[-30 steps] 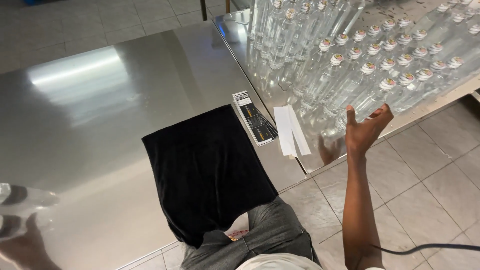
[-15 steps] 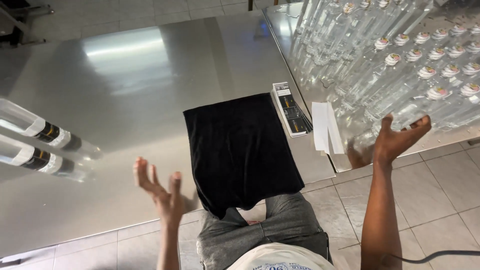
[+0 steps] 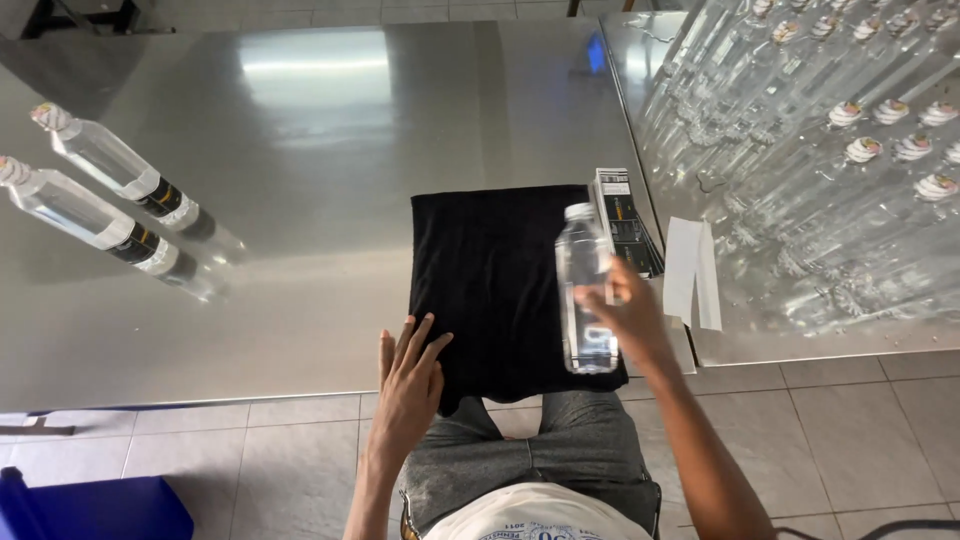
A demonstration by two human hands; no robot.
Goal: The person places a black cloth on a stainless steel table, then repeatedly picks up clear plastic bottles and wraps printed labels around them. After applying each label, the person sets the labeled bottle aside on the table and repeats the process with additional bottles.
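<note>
The scene looked like a small bottling or labelling workshop. A large stainless steel table (image 3: 300, 130) filled most of the view, standing on a grey tiled floor (image 3: 860, 430). To the right, rows of identical clear capped bottles (image 3: 860, 150) crowded a second steel surface. Two labelled bottles (image 3: 110, 200) lay on their sides at the left. A stack of printed labels (image 3: 625, 215) and white paper strips (image 3: 692, 270) sat beside a black cloth (image 3: 495, 280).

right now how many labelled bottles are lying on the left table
2. One bottle lies at the far left edge, the other bottle just beside it, nearer the person. More may lie out of view to the left.
</note>
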